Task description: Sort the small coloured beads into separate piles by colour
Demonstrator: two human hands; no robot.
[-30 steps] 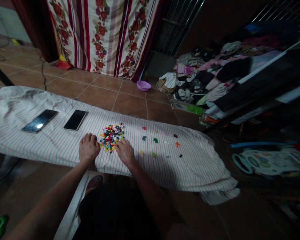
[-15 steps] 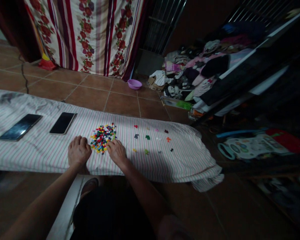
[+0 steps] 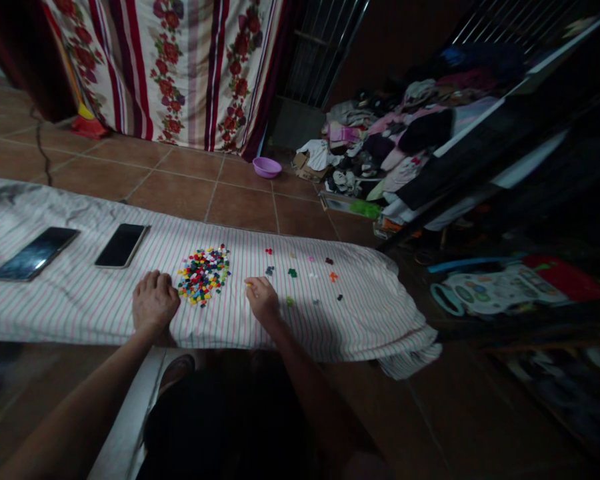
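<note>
A pile of small bead-like pieces [image 3: 203,275] in many colours lies on the striped cloth [image 3: 240,327]. Resting at the pile's left edge, my left hand [image 3: 155,300] has its fingers curled down; whatever may be under them is hidden. To the right of the pile, my right hand [image 3: 263,299] pinches a small yellow bead [image 3: 249,285] between thumb and fingers, just over the cloth. Beyond it lie little same-colour groups, among them red beads [image 3: 269,251], dark green beads [image 3: 293,273], orange beads [image 3: 333,277] and lime green beads [image 3: 290,301].
Two phones, a dark phone [image 3: 35,253] and another phone [image 3: 122,245], lie on the cloth at the left. A purple bowl [image 3: 267,167] stands on the tiled floor past the far edge. Heaped clothes [image 3: 380,140] fill the back right, near a floral curtain [image 3: 180,73].
My right hand has moved right, away from the pile, with a yellow bead in its fingers. My left hand keeps its place beside the pile. The view has shifted slightly.
</note>
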